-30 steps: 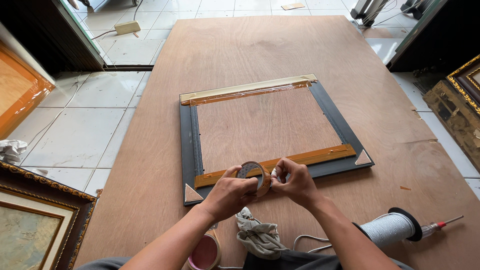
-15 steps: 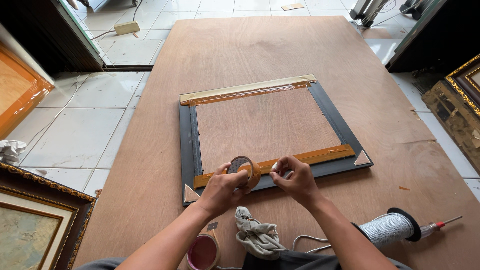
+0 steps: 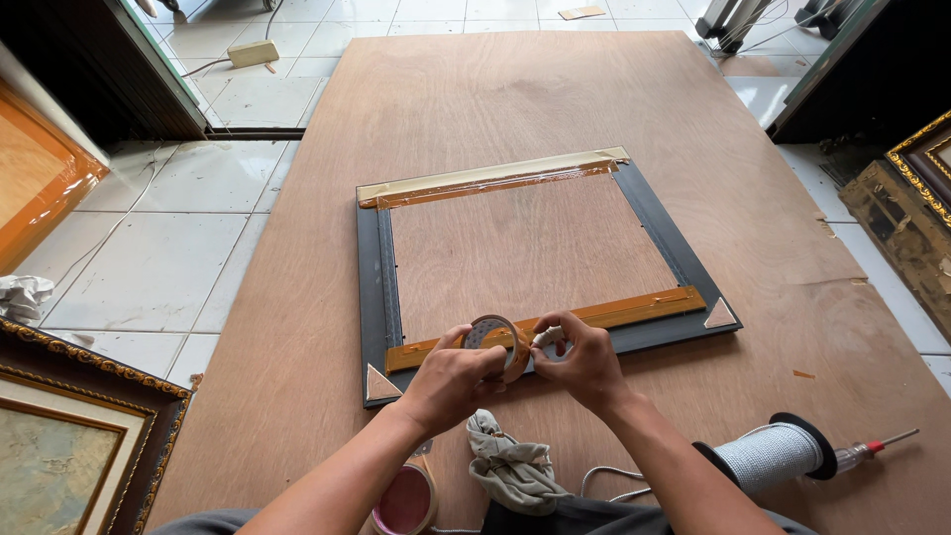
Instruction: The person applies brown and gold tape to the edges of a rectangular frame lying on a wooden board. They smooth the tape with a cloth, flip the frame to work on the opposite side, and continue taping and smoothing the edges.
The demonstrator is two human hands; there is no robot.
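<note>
The left hand [image 3: 451, 381] is curled around a roll of brown tape [image 3: 495, 342] and holds it up on its edge. The right hand [image 3: 584, 362] is closed small, with its fingertips [image 3: 547, 342] pinching the loose end of the tape right beside the roll. Both hands are over the near side of a black frame [image 3: 371, 287], which lies flat on a big wood board [image 3: 495, 89]. A strip of brown tape runs along the frame's near side, and another along its far side. Near the person, on the left, sits a round tub [image 3: 406, 500] with pink stuff inside. A gray rag [image 3: 510, 466] lies just right of it. Further right is a spool [image 3: 768, 454] of silver wire, with a screwdriver [image 3: 872, 446] next to it.
</note>
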